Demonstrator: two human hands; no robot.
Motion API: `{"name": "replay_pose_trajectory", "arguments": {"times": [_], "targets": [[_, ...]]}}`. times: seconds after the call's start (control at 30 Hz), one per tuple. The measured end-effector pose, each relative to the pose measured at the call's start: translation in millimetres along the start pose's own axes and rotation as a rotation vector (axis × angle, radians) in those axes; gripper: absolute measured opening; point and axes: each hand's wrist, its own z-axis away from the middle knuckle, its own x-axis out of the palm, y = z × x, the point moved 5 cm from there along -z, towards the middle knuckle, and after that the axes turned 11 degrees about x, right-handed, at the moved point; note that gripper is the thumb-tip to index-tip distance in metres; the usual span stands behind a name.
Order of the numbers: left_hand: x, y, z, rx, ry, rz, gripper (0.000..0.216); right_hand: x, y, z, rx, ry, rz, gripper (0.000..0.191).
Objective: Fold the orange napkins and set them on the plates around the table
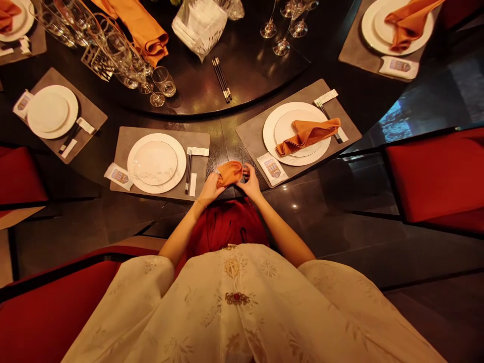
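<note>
**Orange cloth napkin (229,174) held in both hands, at table edge.**
My L hand (207,189) & R hand (251,182) pinch it at 12 o'clock, fingers shut on cloth. White plate (182,161) on grey mat (198,138) at 11 o'clock has no napkin. Folded napkin (308,136) at 1 o'clock. Dark shiny table (223,146), red chair (434,174) at 3 o'clock.

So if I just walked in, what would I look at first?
Probably the orange napkin between the left hand and right hand, at the table's edge. Up to its right, another orange napkin lies across a white plate. The cream embroidered robe fills the bottom of the view, and a bright red chair stands at the right.
</note>
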Motion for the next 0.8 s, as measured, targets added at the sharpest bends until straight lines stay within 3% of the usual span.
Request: {"name": "replay_pose_trajectory", "arguments": {"times": [0.07, 0.1, 0.2, 0.33, 0.53, 0.7, 0.8], "targets": [[3, 7, -8, 0.181, -0.179, -0.239, 0.029, -14, -9, 0, -0.198, 0.214, 0.254, 0.064], [6, 8, -10, 0.262, -0.261, -0.323, 0.026, -16, -13, 2, -0.299, 0.247, 0.371, 0.058], [13, 2, -10, 0.419, -0.387, -0.457, 0.02, -9, -8, 5, -0.53, 0.078, 0.653, 0.038], [18, -15, 2, 0.488, -0.439, -0.46, 0.022, 3, 23, 7, -0.612, -0.191, 0.814, 0.019], [25, -8, 23, 0.471, -0.454, -0.585, 0.03, 6, 46, 5, -0.609, -0.199, 0.836, 0.023], [39, 12, 14, 0.265, -0.288, -0.725, 0.03, 7, 45, 3, -0.604, -0.22, 0.775, 0.025], [45, 18, 7, 0.147, -0.254, -0.784, 0.026, 7, 48, 2, -0.602, -0.185, 0.777, 0.026]]}}
